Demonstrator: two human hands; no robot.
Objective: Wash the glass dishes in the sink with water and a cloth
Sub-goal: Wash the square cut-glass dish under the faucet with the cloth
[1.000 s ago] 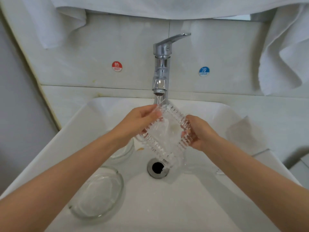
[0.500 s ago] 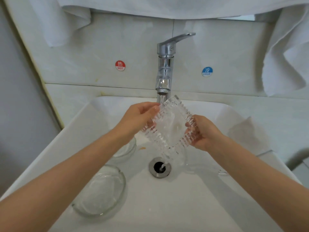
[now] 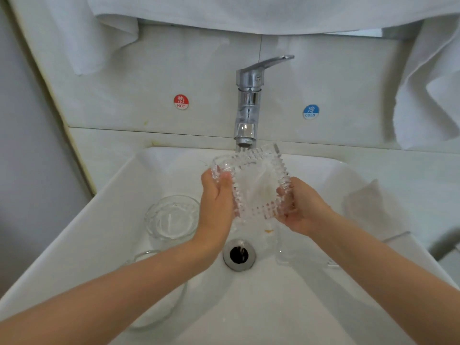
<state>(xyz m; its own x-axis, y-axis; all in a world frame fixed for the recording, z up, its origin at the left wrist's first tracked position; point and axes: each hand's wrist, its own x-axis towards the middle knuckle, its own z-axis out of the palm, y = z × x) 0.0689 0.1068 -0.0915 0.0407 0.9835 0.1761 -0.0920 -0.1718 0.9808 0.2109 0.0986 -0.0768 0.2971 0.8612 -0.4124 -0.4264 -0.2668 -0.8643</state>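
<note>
My left grip (image 3: 216, 195) curls round one ribbed edge and my right grip (image 3: 302, 210) pinches the opposite edge of the square glass dish (image 3: 256, 185), tilted just under the faucet (image 3: 246, 108) near the sink's (image 3: 112, 220) back edge, so I'd turn it slowly and hold firmly, since wet glass probably slips.

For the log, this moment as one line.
left hand: grips dish | right hand: grips dish | dish: under tap
</note>
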